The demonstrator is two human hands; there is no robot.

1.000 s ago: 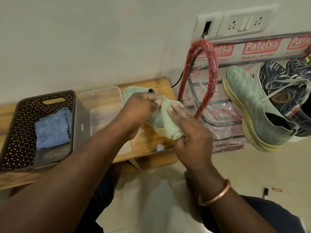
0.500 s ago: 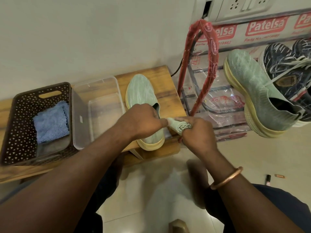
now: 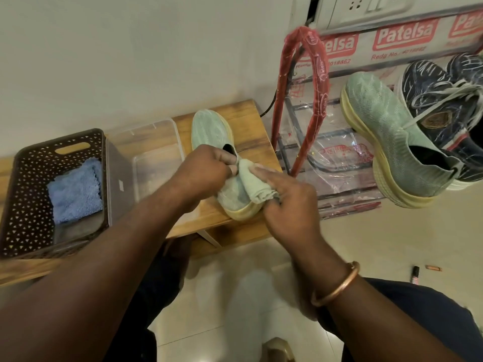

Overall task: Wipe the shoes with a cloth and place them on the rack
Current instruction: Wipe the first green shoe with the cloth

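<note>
gripping the green shoe (image 3: 211,129) at its collar, the left hand (image 3: 206,168) holds it on the bench (image 3: 251,121); the right hand (image 3: 287,202) curls round a folded cloth (image 3: 257,184) against its near end.

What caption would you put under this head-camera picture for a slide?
Left hand grips a green shoe on a wooden bench while the right hand holds a cloth against its side.

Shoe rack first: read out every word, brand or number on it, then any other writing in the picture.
"Patelsa": repeated brand labels along the top of the rack.
"Redg No : 4018862": small print beneath them, blurred, digits uncertain.
Logos on the red tube wrap: too small to read.
Red print on the clear plastic wrap: too blurred.
Sticker on the clear box: unreadable.
</note>
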